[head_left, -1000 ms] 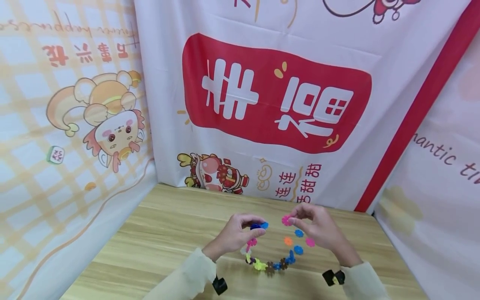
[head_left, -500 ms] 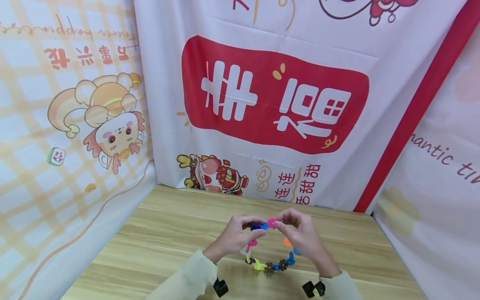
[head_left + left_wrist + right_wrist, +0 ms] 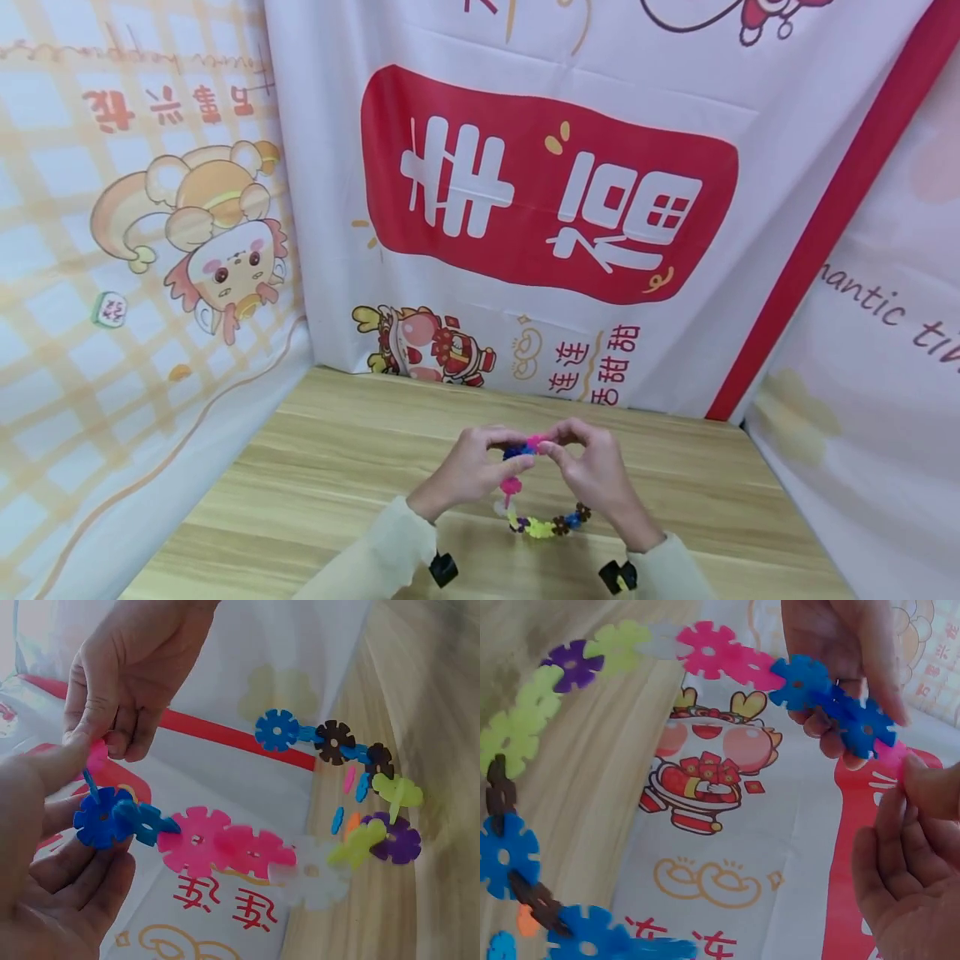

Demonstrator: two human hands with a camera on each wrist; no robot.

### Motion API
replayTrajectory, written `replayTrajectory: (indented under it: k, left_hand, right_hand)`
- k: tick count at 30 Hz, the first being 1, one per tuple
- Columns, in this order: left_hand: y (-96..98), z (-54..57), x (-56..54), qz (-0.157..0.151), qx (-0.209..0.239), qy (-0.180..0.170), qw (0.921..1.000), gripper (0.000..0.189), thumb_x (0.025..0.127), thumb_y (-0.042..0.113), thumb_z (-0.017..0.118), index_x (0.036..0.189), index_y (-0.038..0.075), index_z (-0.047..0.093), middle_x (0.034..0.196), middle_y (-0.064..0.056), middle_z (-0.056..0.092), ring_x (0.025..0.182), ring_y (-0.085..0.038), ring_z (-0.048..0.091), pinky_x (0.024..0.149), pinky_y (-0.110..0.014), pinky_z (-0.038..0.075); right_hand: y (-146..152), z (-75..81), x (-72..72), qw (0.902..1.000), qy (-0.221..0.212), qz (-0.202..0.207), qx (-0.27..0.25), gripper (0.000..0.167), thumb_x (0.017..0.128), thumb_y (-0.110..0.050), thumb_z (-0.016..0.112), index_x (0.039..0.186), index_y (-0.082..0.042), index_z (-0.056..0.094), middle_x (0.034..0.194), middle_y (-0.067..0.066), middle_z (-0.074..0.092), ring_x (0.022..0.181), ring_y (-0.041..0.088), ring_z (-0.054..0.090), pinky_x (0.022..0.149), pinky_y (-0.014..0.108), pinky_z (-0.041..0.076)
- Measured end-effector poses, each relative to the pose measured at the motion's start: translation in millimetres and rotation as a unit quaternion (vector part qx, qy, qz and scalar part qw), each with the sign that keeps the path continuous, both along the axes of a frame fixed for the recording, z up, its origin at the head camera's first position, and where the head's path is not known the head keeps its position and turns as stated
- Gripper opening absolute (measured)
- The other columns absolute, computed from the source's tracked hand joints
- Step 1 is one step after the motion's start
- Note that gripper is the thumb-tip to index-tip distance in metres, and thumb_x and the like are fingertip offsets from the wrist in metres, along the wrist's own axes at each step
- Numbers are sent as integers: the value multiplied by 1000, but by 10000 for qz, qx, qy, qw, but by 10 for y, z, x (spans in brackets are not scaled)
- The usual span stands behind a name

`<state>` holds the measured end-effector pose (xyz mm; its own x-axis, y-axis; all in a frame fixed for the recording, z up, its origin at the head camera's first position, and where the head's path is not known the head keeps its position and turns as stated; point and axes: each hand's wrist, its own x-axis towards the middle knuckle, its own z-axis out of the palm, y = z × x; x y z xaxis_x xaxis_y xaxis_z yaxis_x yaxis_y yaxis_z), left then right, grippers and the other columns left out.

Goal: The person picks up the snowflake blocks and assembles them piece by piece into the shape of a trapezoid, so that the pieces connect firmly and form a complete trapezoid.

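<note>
Pinching a pink piece [image 3: 890, 759] with the right hand [image 3: 597, 468] at the blue end [image 3: 102, 822] of the flower chain [image 3: 195, 861], gripped in the left hand [image 3: 474, 468] above the counter [image 3: 360, 467], probably to keep both steady despite the dangling length.

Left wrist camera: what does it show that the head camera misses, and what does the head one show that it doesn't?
Only the left wrist view: loose pink, blue and orange pieces on the table, and the blue flower at the chain's free end; in the head view the right hand blocks that area.

Only the head view: the pale sleeves and black wrist devices.

Both: the left hand and right hand holding the flower chain, the wooden table and the printed sheet.
</note>
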<state>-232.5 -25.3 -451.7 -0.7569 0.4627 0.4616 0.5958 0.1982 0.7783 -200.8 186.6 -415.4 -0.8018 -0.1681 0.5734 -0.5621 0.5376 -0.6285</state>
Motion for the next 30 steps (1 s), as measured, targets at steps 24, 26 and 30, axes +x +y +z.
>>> replayTrajectory:
  k: [24,26,30]
  left_hand:
    - [-78,65,-74,383,1237,-318,9911,10,101,25,74,106,16,76,94,-7,77,79,-12,66,74,-21,55]
    - [-86,46,-85,415,1293,-320,9902,9,100,22,74,105,14,76,93,-10,76,77,-10,65,74,-21,56]
    - [-98,35,-97,513,1354,-391,9887,9,100,21,74,104,14,76,92,-10,75,75,-8,64,71,-20,55]
  right_hand:
    - [1039,-689,-545,9514,-2103,204,2241,6,94,-5,77,100,-7,77,87,1,72,77,7,61,66,22,56]
    - [1103,-864,-565,9472,-2160,286,2354,5,91,-7,80,93,-8,75,82,-1,67,71,6,56,60,22,50]
    - [1162,-1066,-590,9445,-2273,385,2339,15,90,-16,85,85,-12,72,76,-3,62,67,6,49,56,22,42]
